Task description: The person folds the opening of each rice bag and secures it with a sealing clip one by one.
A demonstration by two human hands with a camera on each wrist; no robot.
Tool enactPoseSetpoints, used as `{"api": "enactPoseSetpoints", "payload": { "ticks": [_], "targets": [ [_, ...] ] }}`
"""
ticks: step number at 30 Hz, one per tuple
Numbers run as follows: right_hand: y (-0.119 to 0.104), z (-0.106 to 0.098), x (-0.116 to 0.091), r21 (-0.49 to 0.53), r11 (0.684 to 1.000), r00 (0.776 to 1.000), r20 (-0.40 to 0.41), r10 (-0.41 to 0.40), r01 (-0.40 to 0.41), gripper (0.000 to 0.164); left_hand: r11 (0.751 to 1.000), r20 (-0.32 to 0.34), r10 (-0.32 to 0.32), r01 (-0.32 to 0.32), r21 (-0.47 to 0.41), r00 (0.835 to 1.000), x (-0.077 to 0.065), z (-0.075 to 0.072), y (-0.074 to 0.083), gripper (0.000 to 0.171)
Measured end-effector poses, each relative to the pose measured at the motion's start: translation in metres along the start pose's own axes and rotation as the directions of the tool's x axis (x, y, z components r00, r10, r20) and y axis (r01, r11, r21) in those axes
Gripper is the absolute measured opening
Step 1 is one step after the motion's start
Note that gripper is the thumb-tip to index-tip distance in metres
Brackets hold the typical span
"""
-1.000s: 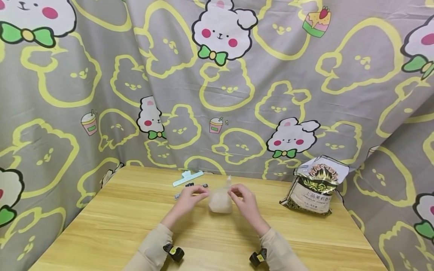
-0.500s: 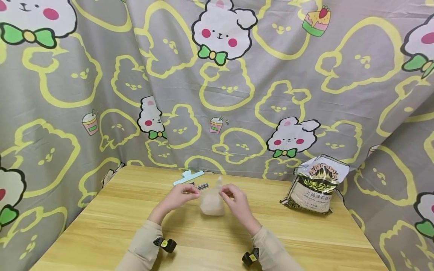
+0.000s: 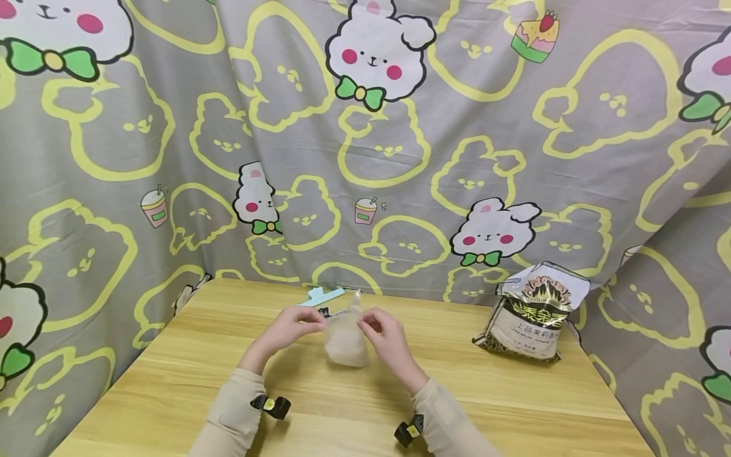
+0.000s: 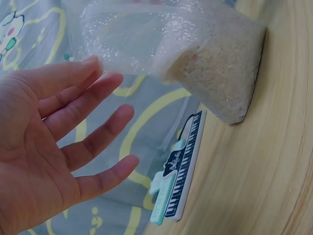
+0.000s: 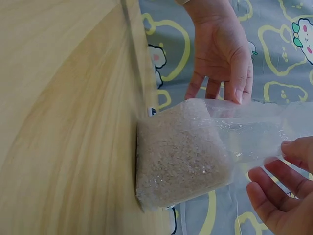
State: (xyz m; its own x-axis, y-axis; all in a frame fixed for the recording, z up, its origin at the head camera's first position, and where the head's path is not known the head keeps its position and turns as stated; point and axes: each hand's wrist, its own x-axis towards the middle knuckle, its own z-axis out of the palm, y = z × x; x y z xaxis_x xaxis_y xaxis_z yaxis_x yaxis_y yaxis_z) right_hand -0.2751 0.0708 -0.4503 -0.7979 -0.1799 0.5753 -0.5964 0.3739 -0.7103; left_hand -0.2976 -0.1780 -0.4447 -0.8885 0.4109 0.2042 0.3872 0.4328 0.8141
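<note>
A clear plastic bag of rice (image 3: 345,348) stands on the wooden table between the two hands, its thin empty top rising to a point. My left hand (image 3: 301,325) pinches the bag's upper left edge between thumb and index finger; the left wrist view shows its other fingers spread loosely. On the opposite side, my right hand (image 3: 386,331) pinches the upper right edge with thumb and fingertips. Seen from the right wrist, the rice (image 5: 178,156) fills the lower part and the bag's base touches the table.
Behind the bag lie a light-blue bag clip (image 3: 322,296) and a piano-key patterned clip (image 4: 185,166), partly hidden in the head view. A large printed rice package (image 3: 528,324) stands at the right. A patterned curtain (image 3: 388,247) closes off the back.
Both hands and the bag of rice have moved left across the table, slightly toward the person. The grip on its two upper edges looks the same.
</note>
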Motion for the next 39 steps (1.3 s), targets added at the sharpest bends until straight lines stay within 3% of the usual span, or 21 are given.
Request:
{"api": "enactPoseSetpoints", "payload": {
  "ticks": [7,15,24,34,39],
  "targets": [
    [0.000,0.006,0.008,0.016,0.995,0.995,0.007,0.101,-0.101,0.011,0.999,-0.044,-0.032,0.031,-0.028,0.999,-0.001,-0.002,-0.001,0.019],
    [0.002,0.004,0.013,0.045,0.988,0.989,0.014,0.144,-0.144,0.005,0.995,-0.087,-0.078,0.072,-0.063,0.993,0.000,0.003,0.000,0.018],
    [-0.004,-0.001,0.018,0.106,0.977,0.983,-0.005,0.184,-0.182,0.018,0.993,-0.095,-0.091,0.083,-0.088,0.991,0.001,0.006,-0.002,0.022],
    [-0.011,-0.003,0.024,0.138,0.990,0.987,-0.156,0.037,-0.015,0.032,0.990,-0.094,-0.119,0.110,-0.093,0.988,0.000,0.006,-0.002,0.022],
    [-0.014,-0.004,0.024,0.038,0.993,0.979,-0.181,-0.099,0.108,0.039,0.990,-0.097,-0.124,0.117,-0.077,0.988,-0.001,0.007,0.003,0.021]
  ]
}}
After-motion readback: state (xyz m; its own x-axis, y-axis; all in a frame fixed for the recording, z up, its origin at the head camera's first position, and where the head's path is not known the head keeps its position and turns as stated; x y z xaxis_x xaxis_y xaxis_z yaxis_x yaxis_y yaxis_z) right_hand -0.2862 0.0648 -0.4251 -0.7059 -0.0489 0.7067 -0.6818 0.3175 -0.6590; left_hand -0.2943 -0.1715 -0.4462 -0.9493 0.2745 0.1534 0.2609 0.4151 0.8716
